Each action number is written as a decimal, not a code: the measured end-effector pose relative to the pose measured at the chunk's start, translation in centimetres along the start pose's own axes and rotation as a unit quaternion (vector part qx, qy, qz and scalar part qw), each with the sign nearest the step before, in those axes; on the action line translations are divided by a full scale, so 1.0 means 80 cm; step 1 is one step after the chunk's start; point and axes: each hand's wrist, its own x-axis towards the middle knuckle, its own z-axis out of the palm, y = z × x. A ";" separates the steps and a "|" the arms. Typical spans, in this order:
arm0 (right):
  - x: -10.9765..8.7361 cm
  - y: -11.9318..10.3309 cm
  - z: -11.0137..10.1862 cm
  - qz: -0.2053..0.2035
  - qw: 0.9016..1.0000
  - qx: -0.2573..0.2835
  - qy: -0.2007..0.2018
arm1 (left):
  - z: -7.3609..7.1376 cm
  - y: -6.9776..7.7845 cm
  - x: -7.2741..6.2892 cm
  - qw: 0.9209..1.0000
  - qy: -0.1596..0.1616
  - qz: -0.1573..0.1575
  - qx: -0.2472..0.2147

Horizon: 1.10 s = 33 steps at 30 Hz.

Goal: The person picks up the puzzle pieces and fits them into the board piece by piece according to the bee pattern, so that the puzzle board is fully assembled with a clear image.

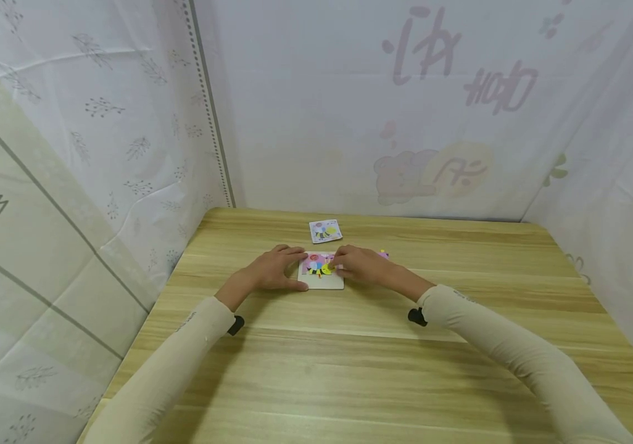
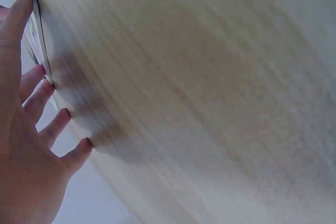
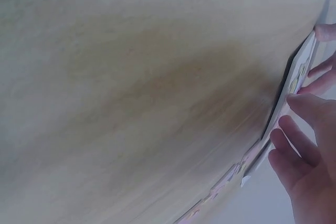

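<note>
A white puzzle board (image 1: 322, 283) lies on the table with a bee picture in pink, yellow and black puzzle pieces (image 1: 316, 264) over its upper part. My left hand (image 1: 274, 268) spans the board's left side, thumb at the near left corner and fingers at the far left corner. Its fingers are spread and fairly straight in the left wrist view. At the board's right side, my right hand (image 1: 358, 262) bends its thumb and fingers together over the picture, pinching a puzzle piece that is mostly hidden by the fingers.
Beyond the board lies a square bee picture card (image 1: 325, 231). More small colourful pieces (image 1: 384, 253) lie on the table to the right, partly behind the right hand. The wooden table (image 1: 316, 370) meets patterned curtains (image 1: 305, 123) at its back and sides.
</note>
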 end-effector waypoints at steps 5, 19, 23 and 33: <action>-0.003 0.009 -0.004 0.025 0.999 0.021 0.011 | 0.000 0.000 -0.001 1.000 0.002 0.002 0.001; -0.015 0.045 -0.007 0.065 0.997 0.030 0.040 | 0.000 0.002 -0.002 1.000 0.007 0.006 0.001; -0.016 0.049 -0.006 0.082 0.996 0.030 0.031 | -0.001 0.003 -0.002 1.000 0.005 0.006 0.000; -0.010 0.053 0.001 0.109 0.993 0.031 0.022 | 0.001 0.001 0.000 1.000 0.002 0.004 0.000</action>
